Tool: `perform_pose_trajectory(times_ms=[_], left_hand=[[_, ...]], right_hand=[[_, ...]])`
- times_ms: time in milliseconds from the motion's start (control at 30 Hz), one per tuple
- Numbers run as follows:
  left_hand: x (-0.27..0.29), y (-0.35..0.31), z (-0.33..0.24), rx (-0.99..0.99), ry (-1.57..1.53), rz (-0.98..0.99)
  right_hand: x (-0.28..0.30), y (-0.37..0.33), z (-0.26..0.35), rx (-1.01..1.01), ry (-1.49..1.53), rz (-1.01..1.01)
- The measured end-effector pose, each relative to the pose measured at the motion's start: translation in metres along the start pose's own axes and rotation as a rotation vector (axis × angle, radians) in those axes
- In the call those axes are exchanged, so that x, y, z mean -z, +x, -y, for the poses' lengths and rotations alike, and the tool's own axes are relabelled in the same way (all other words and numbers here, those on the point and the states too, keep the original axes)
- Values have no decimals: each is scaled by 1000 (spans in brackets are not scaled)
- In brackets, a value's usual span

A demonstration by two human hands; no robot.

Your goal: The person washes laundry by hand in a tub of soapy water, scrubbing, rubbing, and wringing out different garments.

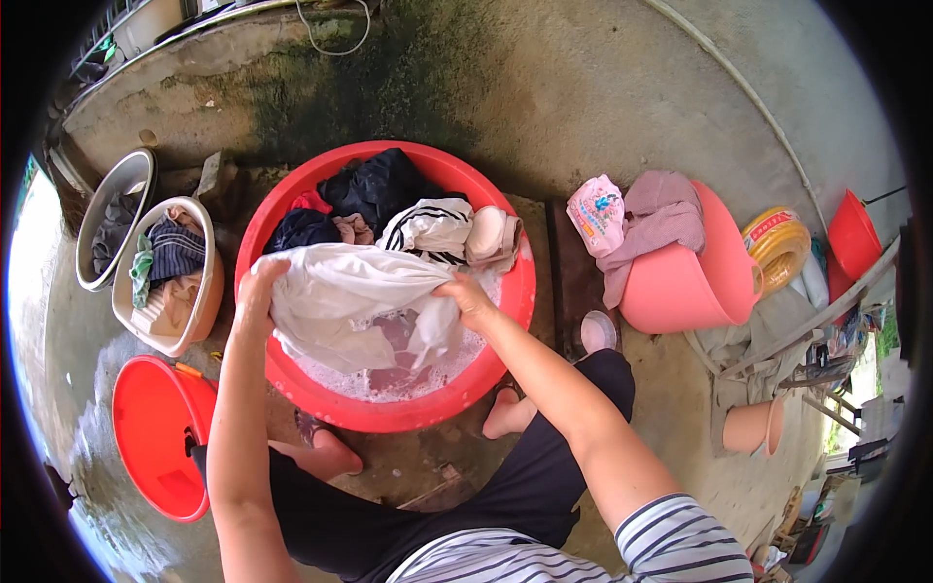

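A white cloth garment is stretched between my two hands over a large red tub. My left hand grips its left end near the tub's left rim. My right hand has fingers closed on the other end. The garment sags in the middle, its lower folds close to the sudsy water. Along the tub's far side lie dark clothes, a black-and-white striped garment and a pale pink piece. The garment's exact kind cannot be made out.
To the left stand a beige basin with clothes, a grey basin and a red bucket. At right are a pink basket draped with a mauve cloth, a pink packet and a small cup. A stained wall rises behind.
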State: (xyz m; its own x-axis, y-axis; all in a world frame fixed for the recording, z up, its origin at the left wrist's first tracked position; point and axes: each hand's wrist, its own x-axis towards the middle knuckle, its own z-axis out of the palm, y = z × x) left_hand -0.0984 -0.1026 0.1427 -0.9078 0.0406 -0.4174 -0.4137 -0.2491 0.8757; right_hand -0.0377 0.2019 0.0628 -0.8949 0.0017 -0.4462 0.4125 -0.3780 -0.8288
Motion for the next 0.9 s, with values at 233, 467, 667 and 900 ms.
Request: perform_pose_trajectory(times_ms=[233, 467, 667, 900], left_hand=[[69, 31, 113, -189, 807, -195], [-28, -9, 193, 732, -649, 358], [-34, -11, 248, 364, -858, 245], [-79, -37, 221, 470, -746, -61]], right_hand=[[-6, -2, 28, 94, 49, 97], [-50, -35, -50, 582, -881, 538], [-111, -88, -101, 852, -927, 149], [-9, 18, -98, 313, -1205, -424]])
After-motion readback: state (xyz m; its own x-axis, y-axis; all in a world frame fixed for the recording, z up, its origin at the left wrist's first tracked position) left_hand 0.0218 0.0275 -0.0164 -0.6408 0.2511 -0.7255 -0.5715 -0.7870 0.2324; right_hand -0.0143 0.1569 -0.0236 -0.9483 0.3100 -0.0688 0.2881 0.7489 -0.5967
